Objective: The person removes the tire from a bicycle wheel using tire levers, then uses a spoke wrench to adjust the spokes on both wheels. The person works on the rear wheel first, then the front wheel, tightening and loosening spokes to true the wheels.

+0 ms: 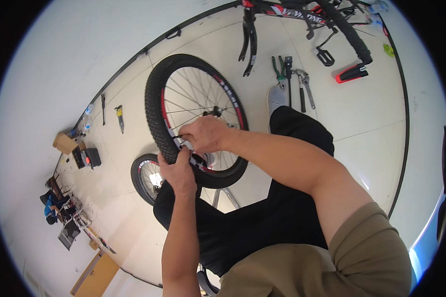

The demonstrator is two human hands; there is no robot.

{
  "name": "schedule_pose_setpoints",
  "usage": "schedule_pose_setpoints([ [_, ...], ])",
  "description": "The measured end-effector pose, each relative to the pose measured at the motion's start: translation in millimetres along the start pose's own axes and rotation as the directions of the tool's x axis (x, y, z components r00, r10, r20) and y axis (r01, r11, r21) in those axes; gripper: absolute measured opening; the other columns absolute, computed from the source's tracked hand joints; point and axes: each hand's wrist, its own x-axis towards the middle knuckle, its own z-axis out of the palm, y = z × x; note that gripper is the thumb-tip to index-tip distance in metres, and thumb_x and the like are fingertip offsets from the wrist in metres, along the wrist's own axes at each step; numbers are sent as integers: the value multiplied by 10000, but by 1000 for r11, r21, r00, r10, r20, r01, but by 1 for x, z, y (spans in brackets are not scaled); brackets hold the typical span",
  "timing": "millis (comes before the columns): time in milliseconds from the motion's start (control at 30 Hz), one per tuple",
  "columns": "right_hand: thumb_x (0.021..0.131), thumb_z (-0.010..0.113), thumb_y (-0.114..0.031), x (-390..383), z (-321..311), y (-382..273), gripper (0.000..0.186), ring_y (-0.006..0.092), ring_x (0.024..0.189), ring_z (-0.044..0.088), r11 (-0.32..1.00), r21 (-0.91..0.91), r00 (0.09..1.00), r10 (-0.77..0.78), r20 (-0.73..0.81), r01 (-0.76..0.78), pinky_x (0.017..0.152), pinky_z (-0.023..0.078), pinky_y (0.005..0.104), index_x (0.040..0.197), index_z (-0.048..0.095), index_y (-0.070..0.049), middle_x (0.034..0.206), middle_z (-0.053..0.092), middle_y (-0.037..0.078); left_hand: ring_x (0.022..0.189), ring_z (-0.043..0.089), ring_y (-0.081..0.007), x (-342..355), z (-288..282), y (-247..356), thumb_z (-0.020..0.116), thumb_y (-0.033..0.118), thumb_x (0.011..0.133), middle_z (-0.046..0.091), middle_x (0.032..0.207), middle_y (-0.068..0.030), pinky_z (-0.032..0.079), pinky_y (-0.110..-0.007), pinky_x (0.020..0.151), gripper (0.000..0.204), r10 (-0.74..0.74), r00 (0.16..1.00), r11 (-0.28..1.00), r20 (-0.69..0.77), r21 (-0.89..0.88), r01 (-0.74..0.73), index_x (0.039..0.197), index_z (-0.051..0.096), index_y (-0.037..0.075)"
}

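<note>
A bicycle wheel (156, 119) with a knobby black tyre and a red, white and black rim stands tilted in front of my legs. My left hand (178, 173) is closed round the tyre at its near left side, thumb toward the rim. Reaching across the spokes, my right hand (206, 134) pinches at the rim's inner edge just above my left thumb. A small dark piece shows at its fingertips, too covered to name. The wheel's black hub (212, 112) sits just beyond my right knuckles.
A second wheel (136, 179) lies beside my left knee. Ahead is a bicycle frame with a black fork (250, 42). Green-handled pliers (279, 72), a hammer (302, 91) and an adjustable wrench (308, 89) lie by my right shoe. A yellow-and-black tool (119, 119) and open boxes (65, 142) are leftward.
</note>
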Motion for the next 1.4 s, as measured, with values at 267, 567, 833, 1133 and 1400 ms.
schedule_pose_setpoints([
  [267,895,576,-247,5,-4,-11,236,373,822,708,983,186,996,29,-88,-12,804,556,463,993,747,-119,844,738,157,721,592,-124,8,-2,53,751,60,824,625,857,-16,495,-289,654,247,-209,952,977,225,7,213,1033,628,17],
  [567,851,618,-228,3,8,-8,219,403,840,697,994,105,1000,1,4,-1,776,549,485,966,712,-67,847,716,207,822,622,-148,13,-32,40,752,162,891,644,915,-31,535,-300,759,282,-269,870,942,413,-77,328,1108,631,28],
  [833,869,571,-80,8,21,4,225,422,920,682,970,242,998,18,-54,-4,830,535,483,1057,672,-8,947,705,239,794,633,-172,31,-28,30,483,559,1038,654,920,-47,553,-333,720,502,-310,846,872,434,-225,435,1233,588,109],
  [1133,812,581,-25,21,27,17,208,384,929,685,961,273,999,-34,-2,33,858,528,454,968,717,-5,921,720,209,785,623,-178,29,-29,22,483,583,1026,652,915,-49,544,-336,724,554,-267,852,871,451,-265,414,1285,564,100],
  [1400,741,564,-9,31,30,12,167,402,848,692,966,237,980,-57,-190,102,811,552,453,839,692,38,862,712,225,758,623,-175,23,-23,24,483,588,1023,644,866,-47,546,-347,734,570,-294,848,892,441,-191,409,1227,598,68],
])
